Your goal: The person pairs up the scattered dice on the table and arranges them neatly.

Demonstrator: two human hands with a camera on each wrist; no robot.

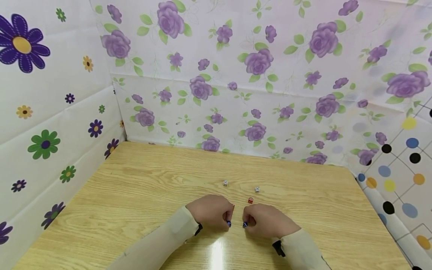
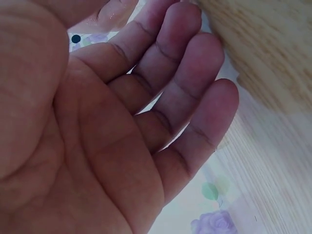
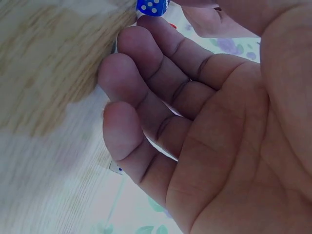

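My left hand (image 1: 212, 213) pinches a blue die (image 1: 229, 224) between thumb and fingers, low over the wooden table. Facing it, my right hand (image 1: 270, 221) pinches another blue die (image 1: 245, 225). White pips show on that second blue die (image 3: 152, 7) at the top of the right wrist view. In the left wrist view the bent fingers (image 2: 202, 68) show, while the die there is out of sight. Just beyond the right hand lies a red die (image 1: 250, 200). A second red die (image 1: 233, 206) peeks out past the left knuckles, mostly hidden.
Two white dice, a left one (image 1: 225, 183) and a right one (image 1: 257, 189), lie farther back on the wood-grain table (image 1: 141, 180). A flowered cloth wall (image 1: 216, 105) rises behind the table, with patterned sheets at both sides. Light glares near the front.
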